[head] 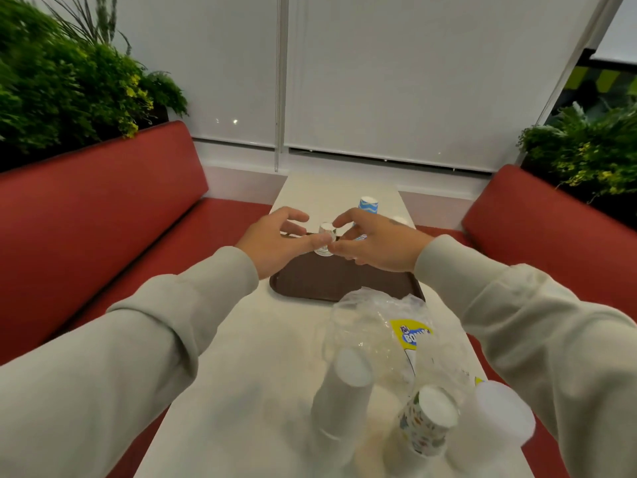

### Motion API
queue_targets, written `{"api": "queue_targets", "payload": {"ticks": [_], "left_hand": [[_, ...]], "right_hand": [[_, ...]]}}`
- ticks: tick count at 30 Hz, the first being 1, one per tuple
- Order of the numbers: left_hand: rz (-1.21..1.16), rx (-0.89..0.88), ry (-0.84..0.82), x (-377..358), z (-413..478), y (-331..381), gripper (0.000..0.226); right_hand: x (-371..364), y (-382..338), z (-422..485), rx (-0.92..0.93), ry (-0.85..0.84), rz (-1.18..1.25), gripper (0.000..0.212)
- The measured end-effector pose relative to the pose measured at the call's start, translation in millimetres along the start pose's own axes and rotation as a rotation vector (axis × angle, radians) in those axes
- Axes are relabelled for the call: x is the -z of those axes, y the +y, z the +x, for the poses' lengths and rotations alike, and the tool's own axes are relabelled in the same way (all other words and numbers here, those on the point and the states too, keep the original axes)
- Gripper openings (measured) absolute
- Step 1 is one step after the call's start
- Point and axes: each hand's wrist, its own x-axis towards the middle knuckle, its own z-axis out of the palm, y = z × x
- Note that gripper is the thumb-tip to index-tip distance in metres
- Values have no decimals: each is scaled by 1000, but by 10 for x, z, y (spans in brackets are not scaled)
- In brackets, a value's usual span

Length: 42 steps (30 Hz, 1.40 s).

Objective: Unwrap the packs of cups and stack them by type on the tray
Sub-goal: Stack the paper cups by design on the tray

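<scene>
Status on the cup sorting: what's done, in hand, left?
Done: one wrapper lies empty on the table; a blue wavy stack stands near the far edge of the tray.
In hand: left hand and right hand meet at a small striped stack on the tray; right's grip unclear.
Left: white stack, patterned stack and pale stack stand on the table, off the tray.

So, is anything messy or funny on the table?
Only the clear plastic wrapper: it lies crumpled on the white table, just in front of the brown tray. Nothing looks spilled or broken.
</scene>
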Motion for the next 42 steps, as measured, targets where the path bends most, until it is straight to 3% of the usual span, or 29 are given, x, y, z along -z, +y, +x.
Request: {"api": "queue_targets", "payload": {"ticks": [3, 8, 13, 19, 23, 31, 42], "left_hand": [[-26, 33, -39, -147, -314, -59, 56], [-187, 179, -162, -394, -808, -216, 33], [-103, 226, -238, -659, -1345, -385, 71], [-64, 347, -226, -1006, -1669, -591, 96], [-44, 411, -189, -1271, -1837, -827, 109], [-36, 452, -44, -1666, -1979, -1156, 110], [160, 459, 46, -1751, -1950, -1215, 83]], "right_hand": [[-143, 97, -246, 6, -7, 87, 67], [-405, 266, -753, 0, -55, 172, 54], [-644, 333, -1220, -20, -81, 88, 60], [-938, 329, -1463, -86, -64, 121, 75], [-1126, 306, -1568, -102, 4, 228, 74], [-1367, 246, -1620, -131, 55, 239, 61], [-1352, 299, -1555, -119, 60, 232, 65]]}}
